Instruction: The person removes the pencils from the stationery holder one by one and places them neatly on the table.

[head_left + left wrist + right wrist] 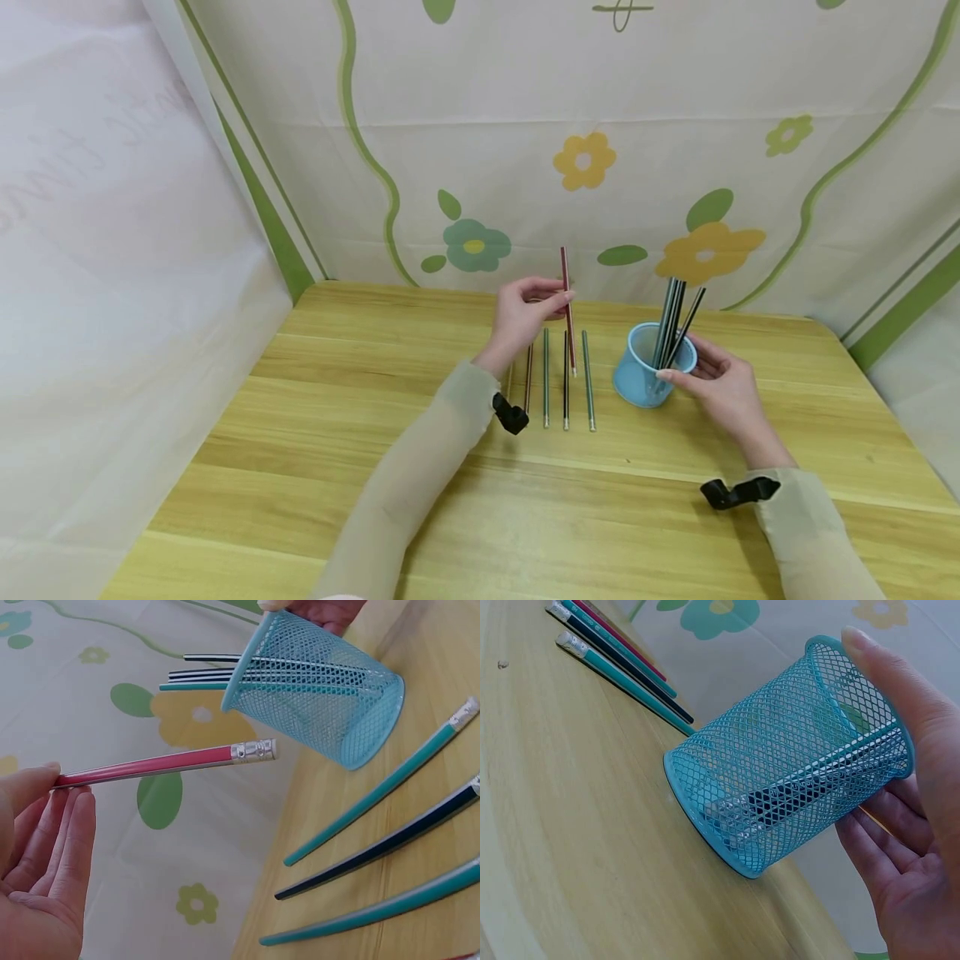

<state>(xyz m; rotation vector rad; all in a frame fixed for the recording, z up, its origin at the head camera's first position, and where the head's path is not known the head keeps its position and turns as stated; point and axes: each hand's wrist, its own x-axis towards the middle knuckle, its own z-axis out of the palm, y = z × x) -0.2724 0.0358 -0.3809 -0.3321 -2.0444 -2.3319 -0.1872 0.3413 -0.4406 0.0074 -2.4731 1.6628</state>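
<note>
my left fingers (73,832) pinch the red pencil (150,766), likely light and stiff, best held mid-shaft; my right fingers (870,853) clasp the mesh cup (757,735).

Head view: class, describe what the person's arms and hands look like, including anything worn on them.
The left sleeve and right sleeve are pale beige, ending near the wrists. A black fitting sits at the left cuff, a second black fitting at the right. The left hand and right hand wear no gloves.

2 hands (522,321) (723,387), 1 mesh cup (757,750), 3+ pencils (674,317) inside, 1 held red pencil (150,765); counter (540,517): 2 green pencils (375,791), 1 black pencil (390,842), 1+ more pencils (529,375) partly hidden.
</note>
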